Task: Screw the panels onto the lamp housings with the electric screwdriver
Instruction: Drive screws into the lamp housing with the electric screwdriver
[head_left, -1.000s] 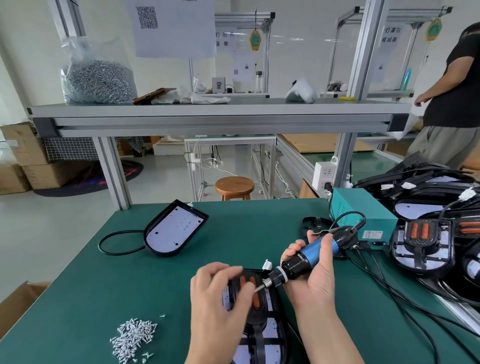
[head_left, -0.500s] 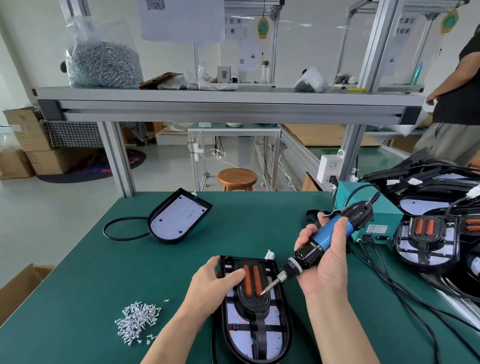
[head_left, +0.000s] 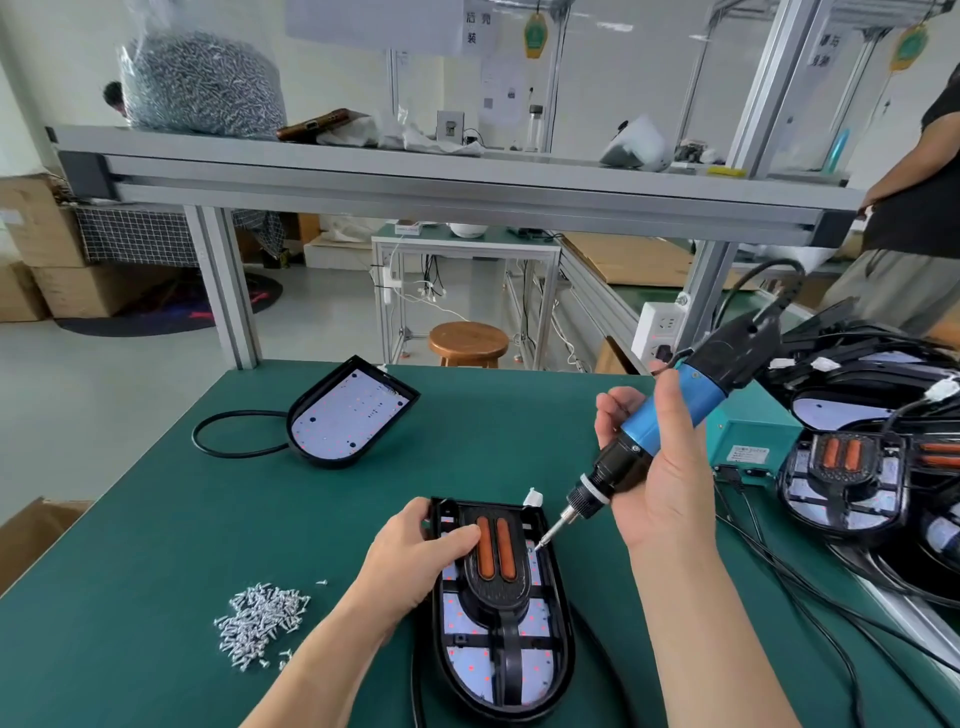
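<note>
Lamp housing (head_left: 501, 654) lies flat on the table (head_left: 156, 519), with a pile of screws (head_left: 262, 618) just left of it, easy to reach. The left hand's (head_left: 415, 551) grip is closed on its top left corner, likely to stop it sliding. The right hand's (head_left: 660, 488) grip is wrapped round the electric screwdriver (head_left: 670, 421), tip down at the panel's (head_left: 493, 592) right side.

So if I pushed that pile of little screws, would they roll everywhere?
Probably they'd scatter: the pile of screws is loose, with strays lying apart. The green mat looks matte, not slick, so they likely wouldn't roll far.
</note>
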